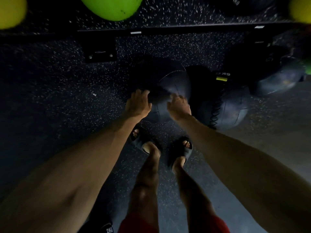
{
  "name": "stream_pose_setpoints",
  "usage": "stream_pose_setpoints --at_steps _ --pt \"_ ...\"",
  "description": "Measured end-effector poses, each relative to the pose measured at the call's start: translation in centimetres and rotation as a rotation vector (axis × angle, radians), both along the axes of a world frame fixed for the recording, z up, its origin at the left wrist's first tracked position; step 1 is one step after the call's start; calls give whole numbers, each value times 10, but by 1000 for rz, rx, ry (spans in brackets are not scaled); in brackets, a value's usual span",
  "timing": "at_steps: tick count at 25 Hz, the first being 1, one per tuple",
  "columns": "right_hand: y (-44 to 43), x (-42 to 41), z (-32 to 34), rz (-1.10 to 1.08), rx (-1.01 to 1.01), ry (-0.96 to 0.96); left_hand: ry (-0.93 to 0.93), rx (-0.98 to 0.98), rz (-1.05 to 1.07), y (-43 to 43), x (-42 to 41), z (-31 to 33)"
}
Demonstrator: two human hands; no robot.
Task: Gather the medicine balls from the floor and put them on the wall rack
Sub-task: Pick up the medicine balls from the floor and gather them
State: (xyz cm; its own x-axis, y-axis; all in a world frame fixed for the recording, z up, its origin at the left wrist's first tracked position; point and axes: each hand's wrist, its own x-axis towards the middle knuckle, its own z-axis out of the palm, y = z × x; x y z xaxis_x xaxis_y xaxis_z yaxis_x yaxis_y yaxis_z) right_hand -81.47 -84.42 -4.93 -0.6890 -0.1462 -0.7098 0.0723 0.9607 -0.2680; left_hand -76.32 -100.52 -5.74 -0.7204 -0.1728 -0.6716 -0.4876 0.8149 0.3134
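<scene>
Medicine ball (170,88) on dim speckled floor (58,101)

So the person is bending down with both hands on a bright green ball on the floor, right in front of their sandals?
Not quite. The head view shows both hands, left hand and right hand, on a dark medicine ball, not a green one. The green ball sits farther off, untouched. The sandals part is right.

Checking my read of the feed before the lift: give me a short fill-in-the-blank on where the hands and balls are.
1. Both hands, left hand and right hand, rest on one dark ____.
2. That medicine ball sits on the ____.
3. The bright ball at top centre is ____.

Missing: medicine ball; floor; green
</scene>
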Motion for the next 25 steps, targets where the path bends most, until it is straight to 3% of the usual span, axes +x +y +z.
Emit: stream_pose_setpoints --at_steps 6,11,15,19,25 --pt "-10 43 139 284 -70 -106 -23 64 167 -4 84 146" --pt "-16 92 245 519 -205 -93 -79 80 479 8 185 251" --pt "-13 132 285 793 -209 -77 26 119 806 37 265 304" --pt "-11 186 312 1085 -188 -94 145 38 1124 96 346 339" --pt "-1 297 336 1448 -138 -177 141 -27 1518 203 471 347"
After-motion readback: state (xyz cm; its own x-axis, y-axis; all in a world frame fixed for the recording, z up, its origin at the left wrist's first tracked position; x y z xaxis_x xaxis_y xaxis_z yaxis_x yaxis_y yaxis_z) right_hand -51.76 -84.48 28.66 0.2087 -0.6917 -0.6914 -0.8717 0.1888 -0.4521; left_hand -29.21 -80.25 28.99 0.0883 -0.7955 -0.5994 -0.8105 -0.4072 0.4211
